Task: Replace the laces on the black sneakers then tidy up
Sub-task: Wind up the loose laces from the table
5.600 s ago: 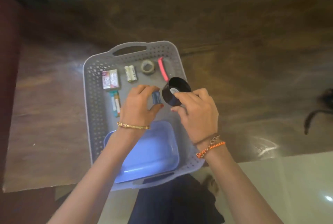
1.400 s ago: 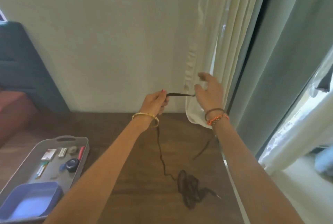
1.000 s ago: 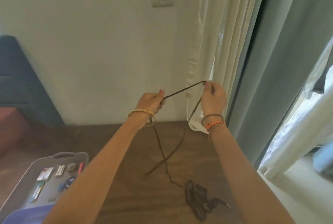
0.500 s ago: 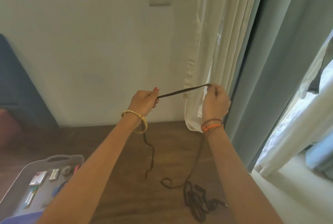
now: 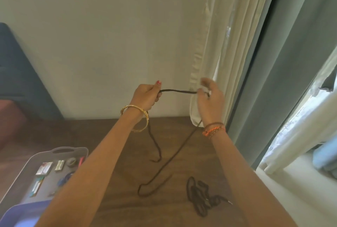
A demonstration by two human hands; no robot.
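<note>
Head view shows us holding a dark lace (image 5: 177, 91) up in front of the wall. Our left hand (image 5: 145, 97) is curled closed around one part of it, thumb on top. Our right hand (image 5: 211, 99) is blurred; its fingers look bent round the lace where it reaches them, though we cannot tell the exact hold. Between the two hands a short stretch of lace runs nearly level. From the left hand one end hangs down toward the wooden bench (image 5: 116, 135); from the right hand a longer run drops and ends in a loop lying on the bench. A second dark lace (image 5: 200, 197) lies bundled on the bench, near that loop. At lower left sits a grey basket (image 5: 36, 155) holding small items and a blue tub (image 5: 16, 215). Cream and grey-green curtains hang at right.
</note>
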